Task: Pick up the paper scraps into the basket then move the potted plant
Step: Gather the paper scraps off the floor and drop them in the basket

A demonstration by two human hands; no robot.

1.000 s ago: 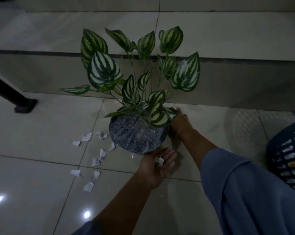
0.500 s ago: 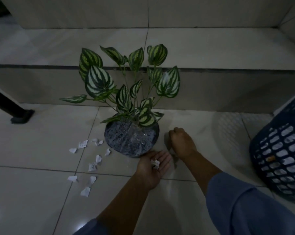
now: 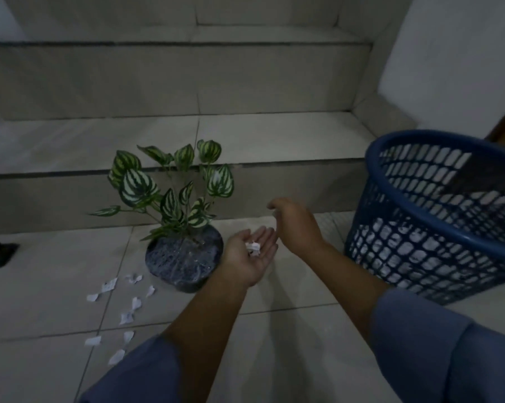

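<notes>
Left hand (image 3: 252, 255), mid-frame, now lifted off the floor and turned palm up, fingers spread flat, cradling a small wad of white paper scraps (image 3: 253, 248) rather than gripping it. Right hand (image 3: 293, 225), just to the right and slightly above, loosely curled with thumb and fingers apart; nothing visibly pinched, though too dim to rule out a tiny scrap at the fingertips. Half a second ago both hands low by the pot, right one pressed to the tiles; now both raised and drawn toward the right of the frame, with the view swung to bring in the dark blue plastic lattice basket (image 3: 437, 216) at right, tilted, pale material visible through its mesh. Probably the carry step: a gathered handful on its way to the basket, not yet released.

Potted plant with striped green-and-white leaves in a dark speckled round pot (image 3: 184, 257) left of centre, upright on the pale glossy floor tiles (image 3: 289, 359), against the foot of a step. Many loose white scraps (image 3: 120, 309) scattered at lower left, beside and below the pot. So collection only partly done; more trips likely needed before moving the plant.
</notes>
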